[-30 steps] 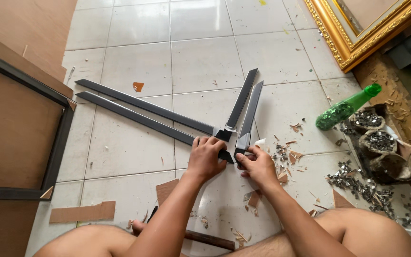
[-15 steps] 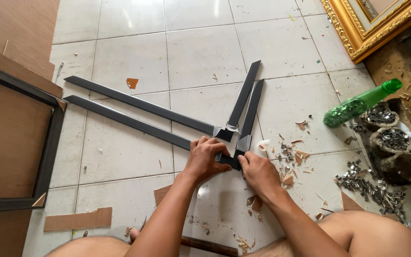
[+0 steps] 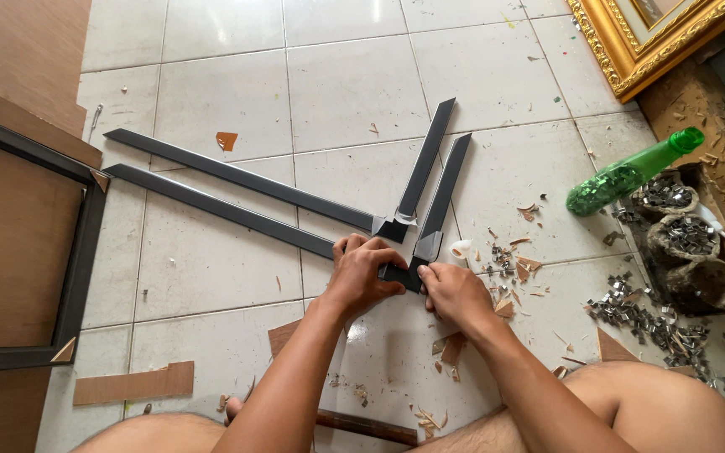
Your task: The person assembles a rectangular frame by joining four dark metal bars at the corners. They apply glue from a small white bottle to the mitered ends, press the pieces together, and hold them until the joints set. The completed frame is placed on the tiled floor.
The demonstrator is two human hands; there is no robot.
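In the head view, the left hand (image 3: pixel 362 273) and right hand (image 3: pixel 455 294) both clamp on the mitred corner (image 3: pixel 406 273) of 2 dark frame mouldings (image 3: pixel 220 205) lying on the tiled floor (image 3: pixel 354 84), pressing the joint together; a second joined pair (image 3: pixel 425 168) lies just beyond.

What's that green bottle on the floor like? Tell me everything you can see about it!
The green bottle lies on its side on the white tiled floor, off to the right of the person's hands. It looks like see-through green plastic with a solid green cap, which points up and to the right. The body looks speckled; whether anything is inside cannot be told. Its capped end reaches a small sack of metal clips. Neither hand touches it.
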